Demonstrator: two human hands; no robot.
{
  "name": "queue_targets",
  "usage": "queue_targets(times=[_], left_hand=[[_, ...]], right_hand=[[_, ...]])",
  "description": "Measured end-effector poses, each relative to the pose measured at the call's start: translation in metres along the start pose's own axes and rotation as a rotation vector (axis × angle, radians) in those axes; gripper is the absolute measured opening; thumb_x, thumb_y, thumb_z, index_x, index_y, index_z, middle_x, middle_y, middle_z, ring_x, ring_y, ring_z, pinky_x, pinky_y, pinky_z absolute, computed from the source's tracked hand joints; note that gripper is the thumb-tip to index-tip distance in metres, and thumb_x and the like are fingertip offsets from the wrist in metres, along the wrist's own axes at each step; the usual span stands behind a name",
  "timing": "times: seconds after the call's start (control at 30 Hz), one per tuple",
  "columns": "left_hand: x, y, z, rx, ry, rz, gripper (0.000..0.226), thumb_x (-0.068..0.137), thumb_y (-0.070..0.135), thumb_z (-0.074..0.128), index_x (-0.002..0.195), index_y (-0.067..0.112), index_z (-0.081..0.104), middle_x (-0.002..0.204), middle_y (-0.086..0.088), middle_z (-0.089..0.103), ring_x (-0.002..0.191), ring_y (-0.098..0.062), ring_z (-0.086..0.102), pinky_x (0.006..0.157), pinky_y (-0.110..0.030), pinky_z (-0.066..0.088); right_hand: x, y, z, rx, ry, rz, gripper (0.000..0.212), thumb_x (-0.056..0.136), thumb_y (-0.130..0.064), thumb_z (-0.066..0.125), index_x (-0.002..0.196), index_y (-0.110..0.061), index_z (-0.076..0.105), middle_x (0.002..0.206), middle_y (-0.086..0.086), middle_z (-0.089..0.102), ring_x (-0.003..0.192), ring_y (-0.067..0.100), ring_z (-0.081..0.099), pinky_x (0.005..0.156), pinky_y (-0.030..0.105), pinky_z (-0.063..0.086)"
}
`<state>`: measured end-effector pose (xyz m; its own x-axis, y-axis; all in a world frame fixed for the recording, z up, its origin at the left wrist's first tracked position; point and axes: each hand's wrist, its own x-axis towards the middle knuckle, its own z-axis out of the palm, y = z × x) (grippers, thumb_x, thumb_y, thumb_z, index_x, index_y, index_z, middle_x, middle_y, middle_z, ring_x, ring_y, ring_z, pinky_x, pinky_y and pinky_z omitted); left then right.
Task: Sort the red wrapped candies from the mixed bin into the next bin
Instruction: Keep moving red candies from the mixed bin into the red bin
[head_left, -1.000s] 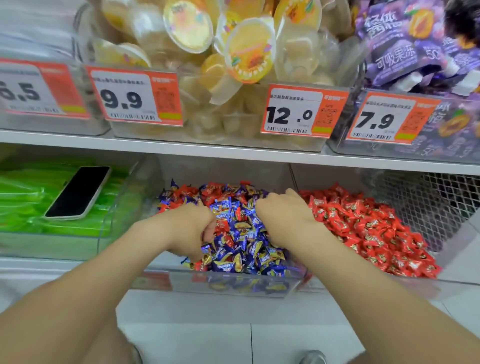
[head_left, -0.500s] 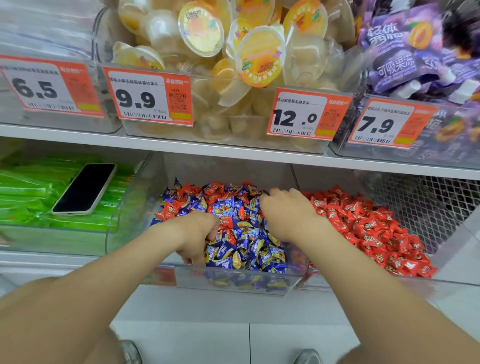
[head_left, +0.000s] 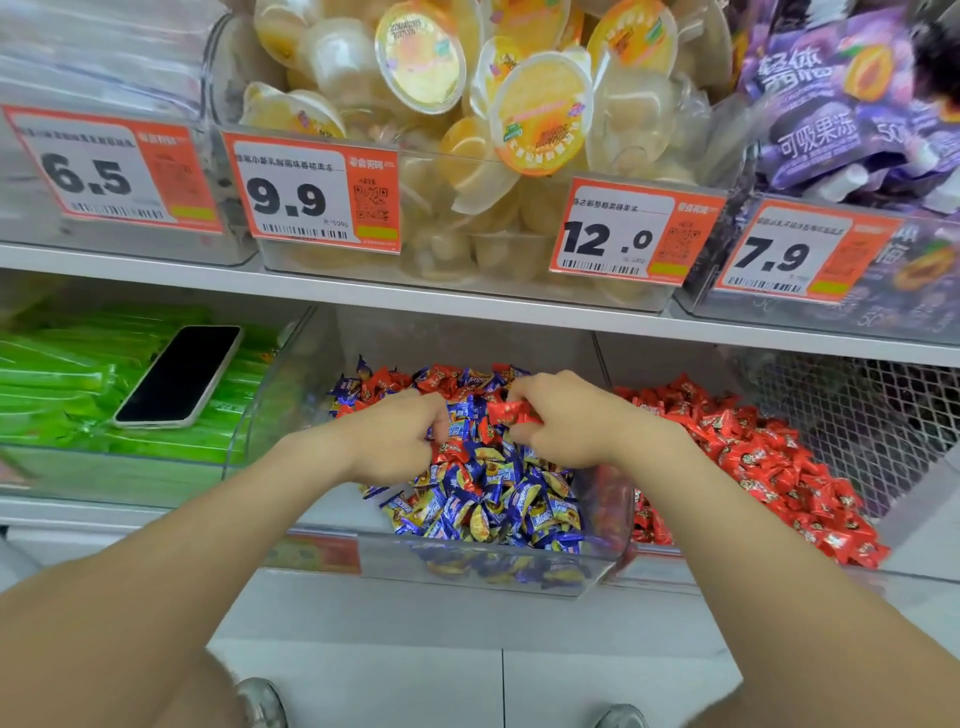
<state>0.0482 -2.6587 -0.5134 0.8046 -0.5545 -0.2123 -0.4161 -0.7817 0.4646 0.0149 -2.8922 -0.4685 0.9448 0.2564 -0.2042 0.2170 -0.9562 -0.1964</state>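
Over the mixed bin (head_left: 289, 400), our right hand (head_left: 576, 422) pinches a red candy (head_left: 511, 413) in its fingers (head_left: 536, 388); whether our left hand (head_left: 393, 441) holds anything is unclear. Slick wrapper could slip before the next bin (head_left: 661, 571).

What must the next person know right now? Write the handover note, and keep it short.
Right hand pinches one red candy above the mixed bin.
Left hand is curled into the same pile; I can't tell whether it grips anything.
Done: a large red pile lies in the next bin, on the right.
Left: drop the pinched candy there, then pick out the red ones scattered among the blue candies, mostly at the back.
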Motion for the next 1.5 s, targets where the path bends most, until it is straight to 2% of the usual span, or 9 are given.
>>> queue_targets(times=[0.13,0.37,0.57,0.73,0.87,1.1,1.2,1.33,1.5], left_hand=[[0.011,-0.005,0.015,0.063,0.051,0.060,0.027,0.100,0.033,0.063,0.126,0.027,0.057,0.114,0.005,0.041,0.106,-0.018,0.052,0.096,-0.037,0.046],[0.012,0.002,0.019,0.152,0.082,0.080,0.018,0.089,0.027,0.073,0.092,0.025,0.055,0.096,0.003,0.055,0.087,-0.018,0.052,0.070,-0.032,0.042],[-0.003,0.002,0.015,0.125,-0.073,0.020,0.027,0.097,0.011,0.041,0.112,0.028,0.056,0.089,0.003,0.060,0.079,-0.021,0.060,0.076,-0.043,0.053],[-0.010,-0.001,0.014,0.160,-0.093,-0.008,0.018,0.098,0.016,0.043,0.095,0.019,0.060,0.083,0.004,0.061,0.078,-0.020,0.055,0.071,-0.039,0.047],[-0.012,-0.004,0.011,0.195,0.025,-0.009,0.029,0.106,0.033,0.045,0.085,0.016,0.055,0.075,0.001,0.060,0.070,-0.021,0.053,0.064,-0.040,0.045],[-0.006,0.000,0.011,-0.022,0.027,-0.037,0.033,0.104,0.007,0.036,0.117,0.022,0.063,0.075,-0.003,0.064,0.057,-0.018,0.052,0.055,-0.033,0.042],[-0.001,0.006,0.025,0.002,0.070,-0.026,0.018,0.107,0.033,0.050,0.108,0.019,0.061,0.080,0.004,0.062,0.070,-0.016,0.059,0.061,-0.032,0.047],[0.003,0.011,0.034,0.164,0.088,-0.077,0.048,0.088,0.061,0.071,0.109,0.021,0.056,0.083,0.003,0.056,0.075,-0.017,0.055,0.063,-0.037,0.046],[0.008,0.013,0.034,0.159,0.066,-0.081,0.043,0.085,0.044,0.079,0.108,0.015,0.058,0.096,-0.003,0.060,0.086,-0.023,0.058,0.065,-0.035,0.046]], right_hand=[[-0.009,0.001,-0.002,0.100,0.047,-0.036,0.015,0.108,-0.032,0.049,0.100,-0.021,0.047,0.075,0.004,0.061,0.071,0.024,0.060,0.064,0.043,0.045],[-0.026,-0.020,-0.006,0.232,0.260,-0.025,0.038,0.091,-0.035,0.040,0.058,-0.016,0.033,0.054,0.001,0.032,0.055,0.023,0.032,0.055,0.036,0.031],[-0.027,-0.025,-0.006,0.437,0.175,0.032,0.039,0.094,-0.046,0.036,0.066,-0.020,0.031,0.064,0.004,0.036,0.062,0.030,0.053,0.063,0.038,0.034],[-0.029,-0.028,-0.005,0.430,0.191,-0.091,0.063,0.109,-0.053,0.047,0.062,-0.012,0.038,0.051,-0.002,0.031,0.045,0.011,0.029,0.049,0.022,0.028],[-0.026,-0.030,0.000,0.582,0.159,-0.029,0.046,0.109,-0.042,0.051,0.087,-0.002,0.057,0.070,0.003,0.074,0.043,0.016,0.054,0.043,0.022,0.042],[-0.011,-0.036,0.011,0.970,0.162,0.221,0.022,0.099,-0.017,0.052,0.099,-0.008,0.072,0.073,0.011,0.075,0.043,0.017,0.047,0.041,0.023,0.036],[-0.004,-0.029,0.020,0.580,0.285,0.232,0.026,0.094,-0.029,0.060,0.085,-0.011,0.076,0.068,0.001,0.071,0.050,0.016,0.054,0.054,0.030,0.052],[-0.004,-0.027,0.035,0.100,0.211,0.142,0.028,0.090,-0.046,0.071,0.112,-0.028,0.074,0.114,0.002,0.074,0.108,0.028,0.066,0.088,0.044,0.059],[0.005,-0.025,0.037,0.107,0.225,0.134,0.023,0.090,-0.041,0.079,0.104,-0.023,0.077,0.098,0.002,0.072,0.094,0.026,0.065,0.078,0.036,0.053]])
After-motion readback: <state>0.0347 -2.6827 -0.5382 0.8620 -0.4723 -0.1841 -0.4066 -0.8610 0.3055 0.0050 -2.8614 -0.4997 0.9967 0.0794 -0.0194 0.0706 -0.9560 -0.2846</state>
